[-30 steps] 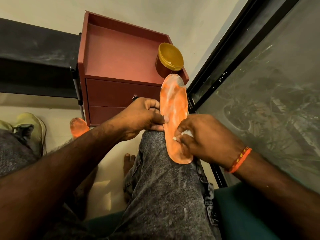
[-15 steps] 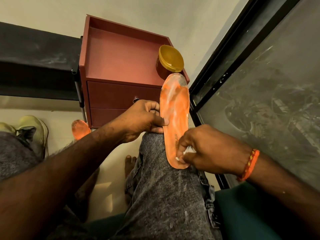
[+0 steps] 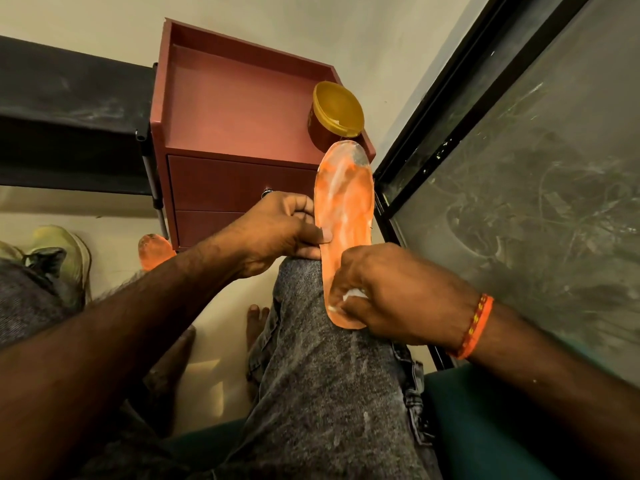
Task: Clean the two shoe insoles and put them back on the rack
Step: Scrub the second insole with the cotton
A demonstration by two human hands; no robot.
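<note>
An orange insole (image 3: pixel 346 206) with pale worn patches lies along my right knee, its toe end pointing away from me. My left hand (image 3: pixel 280 233) pinches its left edge near the middle, thumb on top. My right hand (image 3: pixel 391 296) pinches a small white wipe (image 3: pixel 353 294) and presses it on the insole's heel end. A second orange insole (image 3: pixel 154 252) stands on the floor to the left, partly hidden behind my left forearm. The black rack (image 3: pixel 72 116) stretches along the wall at the upper left.
A red-brown drawer cabinet (image 3: pixel 235 133) stands ahead, with a yellow-lidded tub (image 3: pixel 337 114) on its right corner. A dusty glass door in a black frame (image 3: pixel 519 168) fills the right side. A greenish shoe (image 3: pixel 59 251) lies on the floor at far left. I sit on a teal seat (image 3: pixel 485 420).
My right hand with the wipe has slid down the insole from its middle to the heel end. The left hand keeps its pinch on the edge.
</note>
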